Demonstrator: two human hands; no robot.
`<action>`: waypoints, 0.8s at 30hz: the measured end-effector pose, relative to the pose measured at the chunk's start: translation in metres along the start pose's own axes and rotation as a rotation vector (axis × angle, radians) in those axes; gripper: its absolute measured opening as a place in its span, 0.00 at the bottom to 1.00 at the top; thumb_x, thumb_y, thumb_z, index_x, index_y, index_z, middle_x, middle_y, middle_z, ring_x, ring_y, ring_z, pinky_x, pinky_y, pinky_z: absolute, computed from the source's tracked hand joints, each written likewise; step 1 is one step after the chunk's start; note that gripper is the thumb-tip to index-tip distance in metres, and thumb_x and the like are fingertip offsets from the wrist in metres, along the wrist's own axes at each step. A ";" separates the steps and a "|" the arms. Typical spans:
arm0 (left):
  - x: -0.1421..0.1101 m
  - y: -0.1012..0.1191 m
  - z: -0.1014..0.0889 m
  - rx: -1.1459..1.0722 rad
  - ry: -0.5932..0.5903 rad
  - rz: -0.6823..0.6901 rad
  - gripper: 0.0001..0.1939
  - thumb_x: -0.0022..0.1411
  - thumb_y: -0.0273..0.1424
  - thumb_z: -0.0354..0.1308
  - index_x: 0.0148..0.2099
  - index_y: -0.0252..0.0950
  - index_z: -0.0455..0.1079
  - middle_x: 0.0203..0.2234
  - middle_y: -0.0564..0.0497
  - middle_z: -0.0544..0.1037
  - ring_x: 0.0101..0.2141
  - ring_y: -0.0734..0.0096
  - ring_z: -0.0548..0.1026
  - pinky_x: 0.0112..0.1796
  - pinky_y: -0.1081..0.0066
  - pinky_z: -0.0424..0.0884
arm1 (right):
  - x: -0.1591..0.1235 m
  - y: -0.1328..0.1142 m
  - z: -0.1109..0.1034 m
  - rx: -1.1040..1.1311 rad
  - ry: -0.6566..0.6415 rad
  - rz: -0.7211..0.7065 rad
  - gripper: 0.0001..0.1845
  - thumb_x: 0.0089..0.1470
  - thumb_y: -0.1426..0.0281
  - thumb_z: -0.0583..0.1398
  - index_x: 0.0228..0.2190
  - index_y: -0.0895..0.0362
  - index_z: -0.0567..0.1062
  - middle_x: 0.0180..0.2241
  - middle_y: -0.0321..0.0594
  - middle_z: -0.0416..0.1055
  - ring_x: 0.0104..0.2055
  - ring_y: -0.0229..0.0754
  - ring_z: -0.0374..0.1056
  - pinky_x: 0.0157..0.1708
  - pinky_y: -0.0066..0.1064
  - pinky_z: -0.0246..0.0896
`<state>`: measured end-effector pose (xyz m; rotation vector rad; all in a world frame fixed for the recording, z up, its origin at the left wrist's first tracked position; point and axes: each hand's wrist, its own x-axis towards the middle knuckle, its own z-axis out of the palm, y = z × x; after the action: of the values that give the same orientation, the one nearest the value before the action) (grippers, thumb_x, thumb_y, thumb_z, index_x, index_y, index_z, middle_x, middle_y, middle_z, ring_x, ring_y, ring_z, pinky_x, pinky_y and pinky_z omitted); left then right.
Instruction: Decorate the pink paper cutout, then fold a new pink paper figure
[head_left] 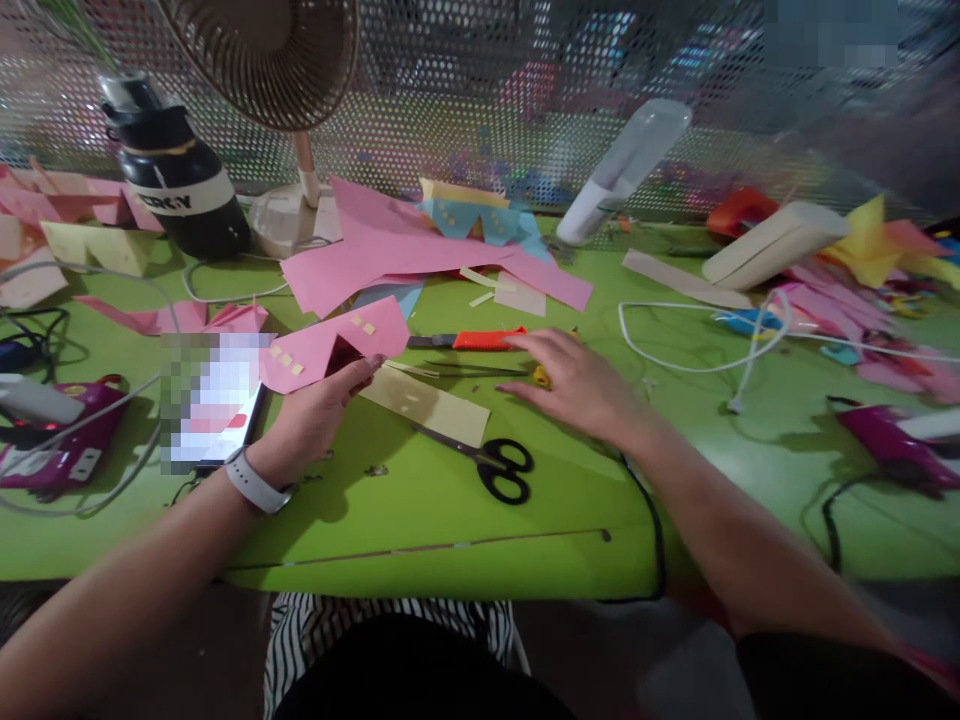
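My left hand point(322, 405) is closed on a folded pink paper piece point(330, 340) with small pale yellow squares stuck on it, holding it above the table. My right hand point(581, 385) has its fingers apart, over the handle end of an orange utility knife point(491, 340); whether a fingertip touches it I cannot tell. Partly under that hand lies a thin dark-bladed tool with a yellow handle point(541, 377). A pale yellow paper strip point(431, 402) rests between my hands, overlapping the blades of black-handled scissors point(504, 468).
A phone point(217, 400) lies left of my left hand. Behind are pink paper sheets point(375, 250), a fan point(300, 180), a dark bottle point(180, 190) and a leaning clear bottle point(626, 170). A white cable point(682, 308) loops at right, near a beige roll point(776, 243) and paper scraps.
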<state>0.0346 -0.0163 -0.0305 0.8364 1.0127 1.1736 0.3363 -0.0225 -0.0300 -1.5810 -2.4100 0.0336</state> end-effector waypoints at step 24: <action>0.009 -0.014 -0.005 -0.041 -0.007 -0.058 0.09 0.48 0.29 0.71 0.31 0.35 0.75 0.31 0.49 0.77 0.35 0.69 0.74 0.44 0.66 0.70 | 0.006 -0.008 0.006 1.057 -0.227 0.431 0.23 0.56 0.51 0.60 0.38 0.58 0.76 0.26 0.36 0.66 0.21 0.32 0.53 0.18 0.27 0.44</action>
<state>0.0349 -0.0108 -0.0472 0.7733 0.9975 1.1374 0.3253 -0.0201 -0.0333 -1.4881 -1.5756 1.3569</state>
